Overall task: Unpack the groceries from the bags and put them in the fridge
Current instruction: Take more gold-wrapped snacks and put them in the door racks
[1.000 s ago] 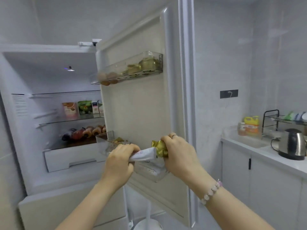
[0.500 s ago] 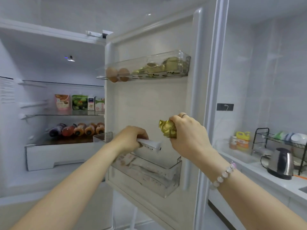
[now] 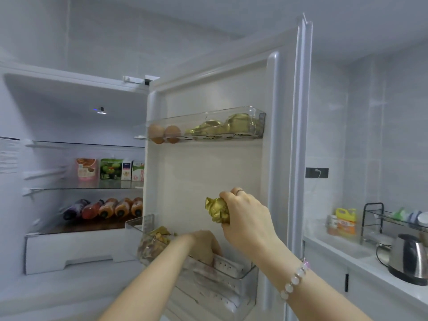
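Head view looked into the open fridge (image 3: 76,93) and along the inside of its door (image 3: 208,172). My right hand (image 3: 245,218) was raised in front of the door panel, fingers curled tight around a crumpled gold packet (image 3: 216,209), which stuck out to the left of my knuckles, between the two door bins. My left hand (image 3: 205,245) was lower, reaching down into the lower bin (image 3: 245,272); its fingers were behind the clear wall among white packs (image 3: 225,266), and I could not tell whether they gripped anything. Just left of that hand, a bag of snacks (image 3: 151,244) sat in the same bin. The upper bin (image 3: 257,112) held two eggs (image 3: 164,134) at its left end and more gold packets (image 3: 222,126) to their right, well above the one in my hand. Inside the fridge, cartons (image 3: 111,169) stood on the middle shelf, and bottles (image 3: 104,208) lay side by side on the shelf below. On the tabletop (image 3: 361,262) to the right stood a kettle (image 3: 408,258).
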The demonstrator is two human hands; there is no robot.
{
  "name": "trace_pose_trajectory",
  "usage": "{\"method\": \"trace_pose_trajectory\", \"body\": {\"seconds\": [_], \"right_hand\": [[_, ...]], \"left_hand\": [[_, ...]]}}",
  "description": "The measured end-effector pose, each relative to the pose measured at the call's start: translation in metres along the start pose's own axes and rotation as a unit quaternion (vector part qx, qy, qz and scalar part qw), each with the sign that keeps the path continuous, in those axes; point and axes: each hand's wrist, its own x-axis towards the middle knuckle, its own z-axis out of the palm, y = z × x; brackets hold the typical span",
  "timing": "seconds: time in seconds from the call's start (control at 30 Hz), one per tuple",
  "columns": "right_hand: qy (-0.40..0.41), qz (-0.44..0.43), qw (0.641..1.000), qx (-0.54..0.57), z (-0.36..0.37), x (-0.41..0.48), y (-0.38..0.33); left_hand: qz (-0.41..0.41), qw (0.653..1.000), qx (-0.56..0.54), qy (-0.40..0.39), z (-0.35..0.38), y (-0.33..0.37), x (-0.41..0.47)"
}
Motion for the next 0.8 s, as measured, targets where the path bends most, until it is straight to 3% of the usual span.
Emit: {"method": "trace_pose_trajectory", "body": {"seconds": [0.13,0.27,0.53,0.8], "right_hand": [[0.003,0.007,1.000,0.009,0.002,0.002,0.001],[-0.015,0.009,1.000,0.006,0.003,0.002,0.000],[0.000,-0.031,1.000,-0.005,-0.002,0.018,-0.015],[0.038,-0.096,0.995,-0.006,-0.032,0.048,-0.047]], "left_hand": [[0.011,1.000,-0.003,-0.011,-0.004,0.001,-0.001],[0.006,0.995,-0.099,0.021,-0.024,-0.009,-0.014],[0.021,0.963,-0.198,0.181,-0.074,-0.042,-0.093],[0.050,0.943,-0.135,0.301,-0.103,-0.035,-0.137]]}}
